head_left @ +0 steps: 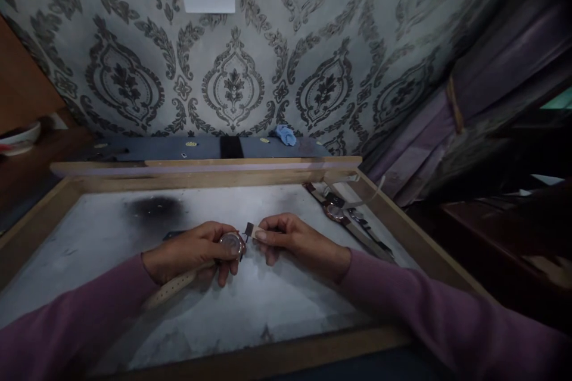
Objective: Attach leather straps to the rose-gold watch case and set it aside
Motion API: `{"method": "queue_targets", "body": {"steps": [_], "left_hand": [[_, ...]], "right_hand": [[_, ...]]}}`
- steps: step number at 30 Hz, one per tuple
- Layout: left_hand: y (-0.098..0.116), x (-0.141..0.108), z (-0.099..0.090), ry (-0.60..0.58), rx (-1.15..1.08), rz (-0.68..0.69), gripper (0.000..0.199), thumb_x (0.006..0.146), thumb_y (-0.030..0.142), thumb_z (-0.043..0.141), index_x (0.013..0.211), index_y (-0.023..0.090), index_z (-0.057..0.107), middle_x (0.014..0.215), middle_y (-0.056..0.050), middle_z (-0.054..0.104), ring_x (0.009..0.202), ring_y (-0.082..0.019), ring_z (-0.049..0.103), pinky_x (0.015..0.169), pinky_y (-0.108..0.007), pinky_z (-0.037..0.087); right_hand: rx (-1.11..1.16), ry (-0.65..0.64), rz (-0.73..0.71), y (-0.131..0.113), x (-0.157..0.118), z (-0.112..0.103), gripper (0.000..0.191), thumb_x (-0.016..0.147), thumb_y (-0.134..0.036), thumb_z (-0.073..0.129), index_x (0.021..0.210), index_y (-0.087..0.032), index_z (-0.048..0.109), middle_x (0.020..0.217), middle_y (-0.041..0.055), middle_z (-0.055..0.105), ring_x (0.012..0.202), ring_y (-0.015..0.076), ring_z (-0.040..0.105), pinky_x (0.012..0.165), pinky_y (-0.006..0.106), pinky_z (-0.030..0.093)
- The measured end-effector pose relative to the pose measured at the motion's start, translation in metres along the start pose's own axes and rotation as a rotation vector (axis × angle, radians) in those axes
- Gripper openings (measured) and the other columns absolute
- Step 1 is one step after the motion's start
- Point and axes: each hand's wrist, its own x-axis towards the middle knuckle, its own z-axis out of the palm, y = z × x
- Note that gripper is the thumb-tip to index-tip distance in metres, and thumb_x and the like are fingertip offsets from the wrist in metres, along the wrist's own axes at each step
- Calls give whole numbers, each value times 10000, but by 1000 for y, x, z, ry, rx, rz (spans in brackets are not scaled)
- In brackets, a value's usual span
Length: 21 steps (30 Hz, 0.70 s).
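A round watch case [231, 243] is held between the thumb and fingers of my left hand [192, 251]. From under that hand a light, perforated watch strap [172, 289] hangs toward the lower left. My right hand [304, 244] pinches a short strap piece [252, 231], pale with a dark end, just right of the case. A thin dark part shows between the strap piece and the case; whether they touch is too small to tell. Both hands are over the white surface of a wood-framed tray [214, 345].
Several watches lie at the tray's right side, one with a brown strap [335, 212]. Behind the tray's back edge lies a crumpled blue cloth [285, 135]. A bowl [20, 138] stands at the far left. A purple curtain [487, 95] hangs at right.
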Motion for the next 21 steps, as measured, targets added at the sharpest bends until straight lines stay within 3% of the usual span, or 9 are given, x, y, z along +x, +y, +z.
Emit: {"method": "queue_targets", "body": {"steps": [9,21], "left_hand": [[-9,3,0,-23,62,-23,182,717,316,628,756,175,519,629,37,574,437,-79,509,420,-209,301],[-10,3,0,-22,94,-60,68,731,222,578,728,162,545,596,44,542,400,-58,475,379,-181,294]], "right_hand": [[-55,5,-34,4,2,-9,339,754,-455,705,735,-118,675,473,-69,462,397,34,295,384,217,157],[-215,-59,21,-1,-2,-6,390,775,-512,672,733,-125,662,511,-69,427,430,40,298,395,204,206]]}}
